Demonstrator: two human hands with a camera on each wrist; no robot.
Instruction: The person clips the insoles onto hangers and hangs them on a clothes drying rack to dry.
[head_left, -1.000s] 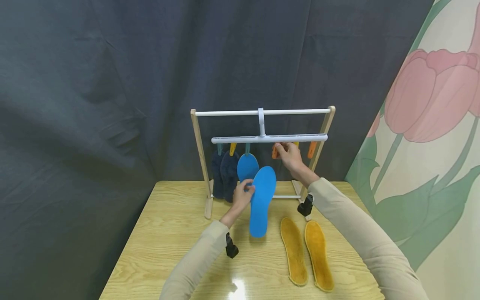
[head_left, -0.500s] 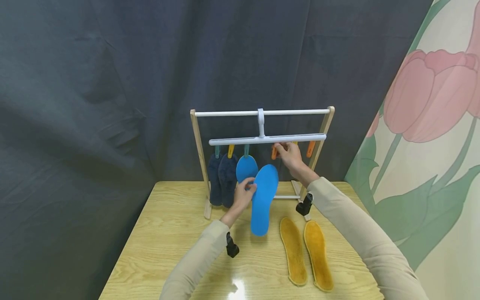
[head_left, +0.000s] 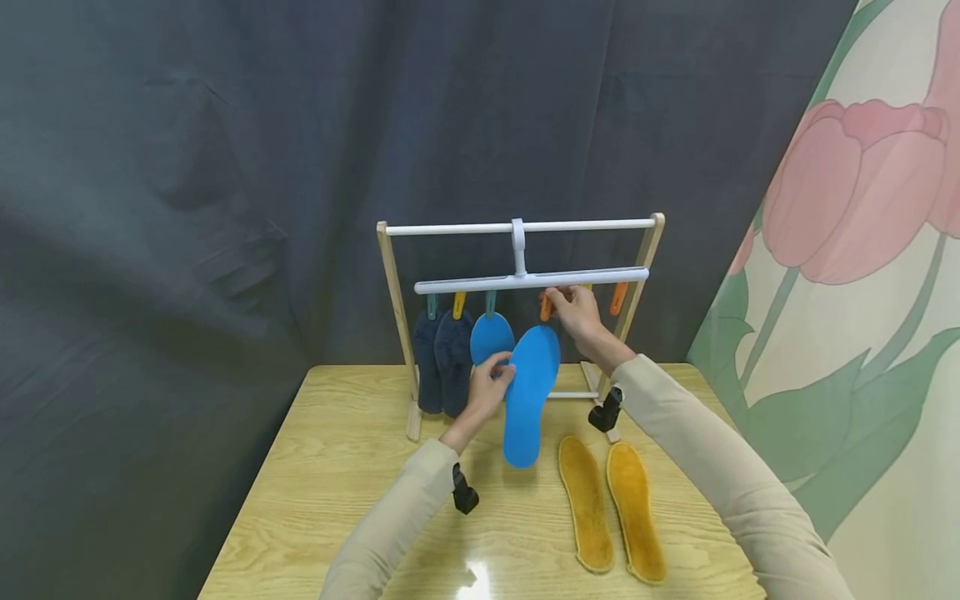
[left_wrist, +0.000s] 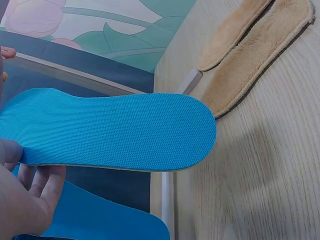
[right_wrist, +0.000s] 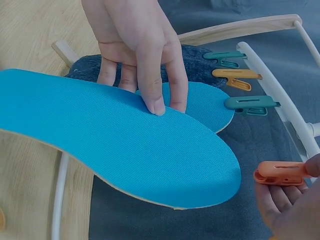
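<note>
Left hand (head_left: 486,387) first: I pinch the blue insole (head_left: 529,400) by its left edge, thumb on one face, fingers behind, so it hangs tilted in the middle of the head view, top leaning right. Right hand (head_left: 581,318), just above it, pinches the orange clip (head_left: 546,307) beneath the white hanger (head_left: 465,283); whether the clip's mouth is parted I cannot tell. The insole's top is lower in the frame, apart from the clip. Holding only one edge, I could let it swivel if its top bumped the clip. Tugging downward might rock the hanger, since one hook (head_left: 518,250) carries it. My left fingers look near enough to the second insole (head_left: 490,333) that a careless sideways push could knock it from its green clip (head_left: 491,302)
</note>
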